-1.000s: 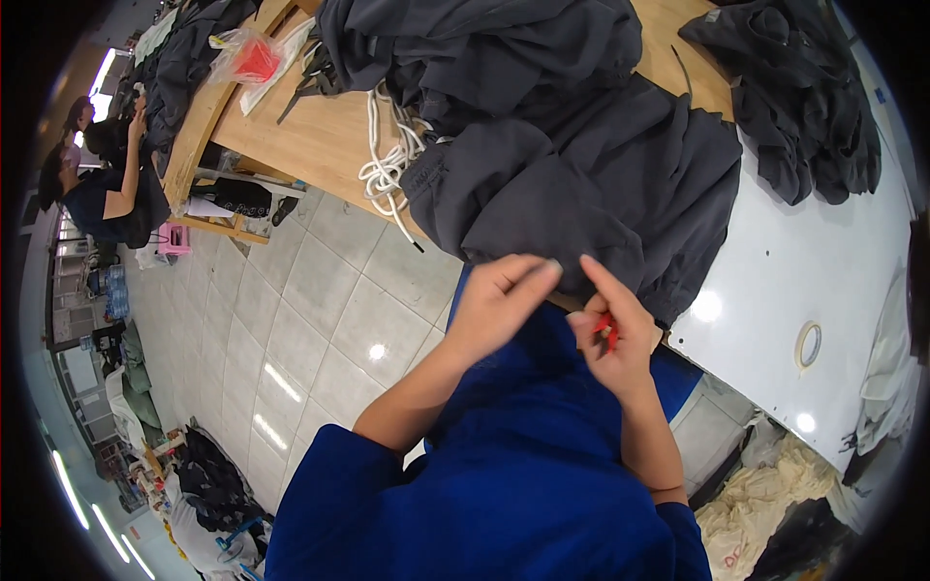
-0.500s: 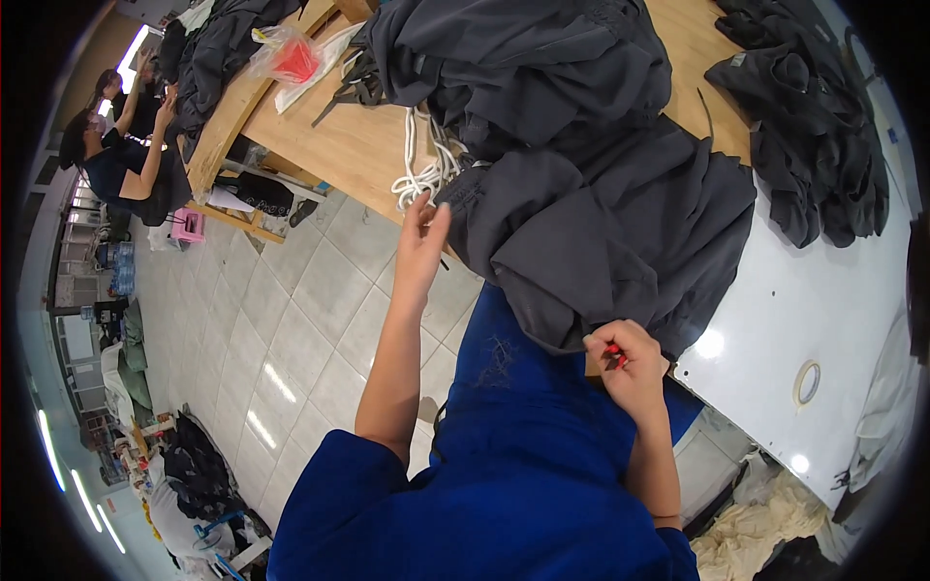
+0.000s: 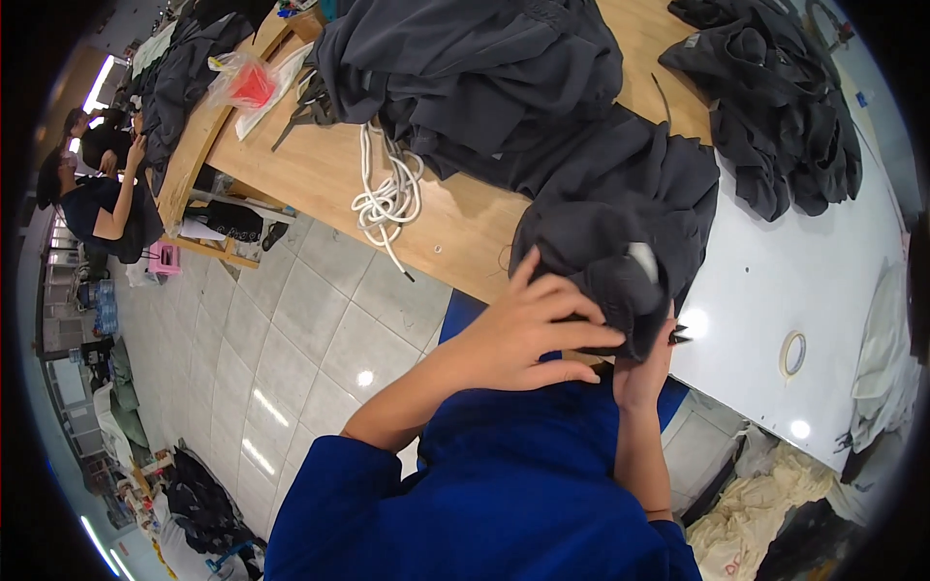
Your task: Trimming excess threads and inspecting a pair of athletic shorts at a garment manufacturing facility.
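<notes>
A dark grey garment (image 3: 620,179) hangs over the table's near edge, its closest end bunched up in front of me. My left hand (image 3: 538,334) lies over that end with its fingers spread, touching the cloth. A blurred white patch (image 3: 641,259), perhaps a label, shows on the fold. My right hand (image 3: 641,378) is at the right side of the same end, its fingers partly hidden by cloth. From it stick out the dark pointed tips of small thread snips (image 3: 681,335), with a bit of red beside them.
A heap of dark garments (image 3: 475,77) covers the wooden table (image 3: 465,218). White cord (image 3: 387,198) dangles at its edge. A tape roll (image 3: 793,354) lies on the white tabletop (image 3: 746,290), more dark clothing (image 3: 775,116) beyond. Another person (image 3: 97,198) works at far left.
My left hand has moved right, from beside the cord onto the garment's near end. That end has been pulled rightward and bunched up. The snips in my right hand now point right.
</notes>
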Tool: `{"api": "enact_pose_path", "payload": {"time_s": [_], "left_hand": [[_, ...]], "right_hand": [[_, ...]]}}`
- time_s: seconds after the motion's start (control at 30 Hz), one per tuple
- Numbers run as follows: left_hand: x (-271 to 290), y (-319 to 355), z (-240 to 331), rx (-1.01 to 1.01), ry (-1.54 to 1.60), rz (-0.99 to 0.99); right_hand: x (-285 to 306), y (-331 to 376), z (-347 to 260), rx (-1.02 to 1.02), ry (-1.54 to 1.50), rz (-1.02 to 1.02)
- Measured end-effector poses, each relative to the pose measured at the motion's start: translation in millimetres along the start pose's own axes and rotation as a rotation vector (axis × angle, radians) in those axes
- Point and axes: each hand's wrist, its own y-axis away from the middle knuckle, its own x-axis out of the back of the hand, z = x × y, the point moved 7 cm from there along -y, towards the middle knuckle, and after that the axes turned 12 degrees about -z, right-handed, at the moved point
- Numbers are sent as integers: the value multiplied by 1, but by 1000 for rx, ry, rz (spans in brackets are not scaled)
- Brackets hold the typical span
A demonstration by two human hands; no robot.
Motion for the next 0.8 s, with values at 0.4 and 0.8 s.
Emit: {"api": "enact_pose_path", "payload": {"time_s": [0.4, 0.8], "left_hand": [[-24, 34, -58, 307, 886, 390], [-10, 25, -40, 238, 681, 444]], "right_hand": [[11, 7, 5, -71, 115, -46], [-4, 17, -12, 117, 521, 10]]}}
